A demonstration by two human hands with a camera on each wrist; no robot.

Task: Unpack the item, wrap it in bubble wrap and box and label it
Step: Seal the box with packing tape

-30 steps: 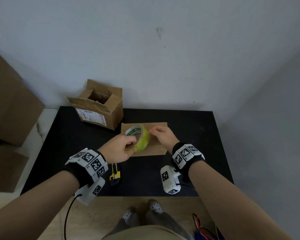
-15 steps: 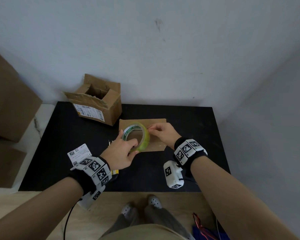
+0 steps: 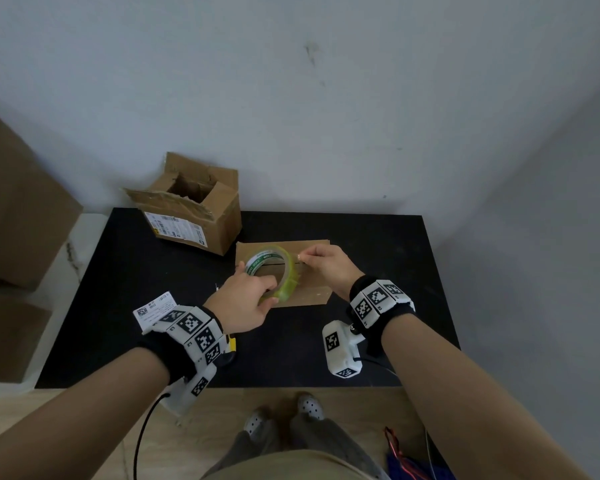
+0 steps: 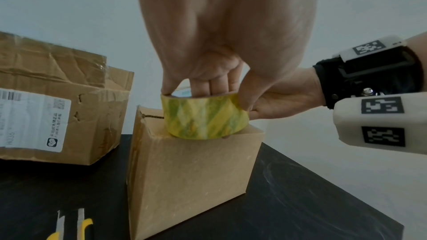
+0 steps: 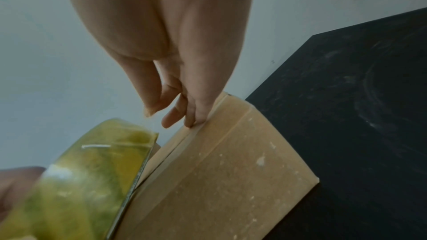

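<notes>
A small closed cardboard box (image 3: 314, 277) stands mid-table. Just above its top seam my left hand (image 3: 248, 299) grips a yellowish roll of clear tape (image 3: 274, 271), fingers through the core and thumb on the outer face (image 4: 245, 101). My right hand (image 3: 321, 263) is just right of the roll, thumb and forefinger pinched at the tape's free end (image 3: 300, 257); its lower fingertips (image 5: 194, 121) touch the box's seam (image 5: 175, 151). A white shipping label (image 3: 153, 306) lies on the table beside my left wrist.
An opened, torn carton (image 3: 194, 216) with an old label sits at the back left of the black table (image 3: 378, 265). A yellow utility knife (image 4: 82, 225) lies near the front edge under my left wrist. Large cardboard boxes (image 3: 18, 216) stand off to the left.
My right hand has drawn a little to the right of the roll with the tape end. My left hand has tilted the roll more upright over the box.
</notes>
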